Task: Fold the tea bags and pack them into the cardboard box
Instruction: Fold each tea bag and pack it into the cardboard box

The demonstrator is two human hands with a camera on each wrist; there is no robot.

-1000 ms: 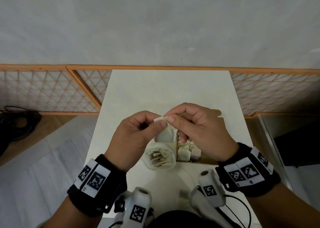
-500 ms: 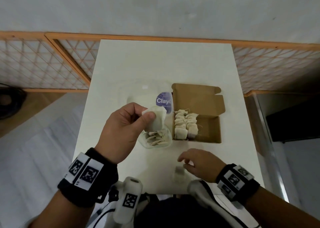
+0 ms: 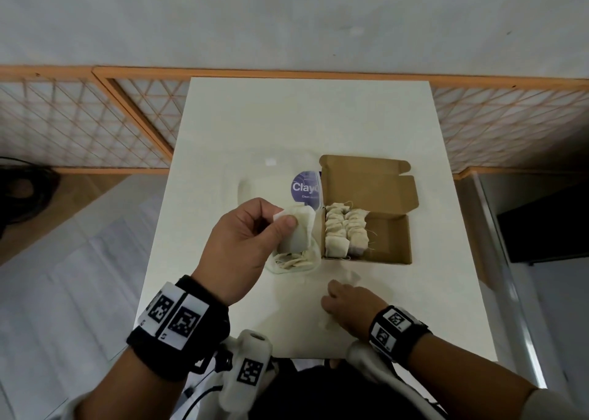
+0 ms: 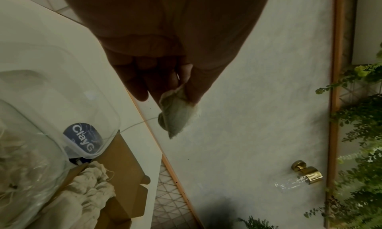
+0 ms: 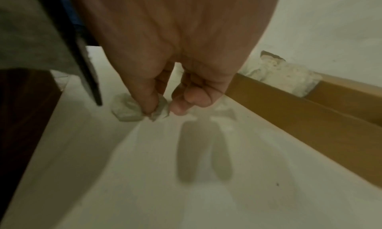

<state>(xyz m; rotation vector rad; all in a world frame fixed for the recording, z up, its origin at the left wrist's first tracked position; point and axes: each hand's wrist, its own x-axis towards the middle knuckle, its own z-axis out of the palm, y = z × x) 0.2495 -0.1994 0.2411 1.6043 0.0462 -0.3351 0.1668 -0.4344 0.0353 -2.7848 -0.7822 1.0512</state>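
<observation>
So the left hand (image 3: 245, 241) has a tea bag (image 3: 298, 233) pinched at its top between thumb and forefinger, held up in the air just left of the box (image 3: 390, 238), hanging over the clear tub (image 3: 280, 268) that has the loose bags in it. The bag's long axis runs roughly top to bottom, about parallel to the rows of bags already packed (image 3: 345, 230) along the box's left side. In the left wrist view a thin string trails off it toward the tub.

The right hand (image 3: 349, 301) is down on the table (image 3: 302, 117), in front of the box's near wall. Its thumb and fingers are closed on a small crumpled whitish scrap (image 5: 159, 109); can't tell whether it's a tag, a wrapper or another bag, it's too blurry.

My read: the whole thing turns on the bag being directly left of the box, so it's a short sideways hop to the right and then down. The left hand is clearly nearer and already has it lined up. The open room is the box's right half, bare cardboard; the left half is full. Watch the box's left wall and the raised lid flap (image 3: 369, 180) behind, and that loose string could snag on the tub rim. The fold looks loose, so it might spring open on release.
</observation>
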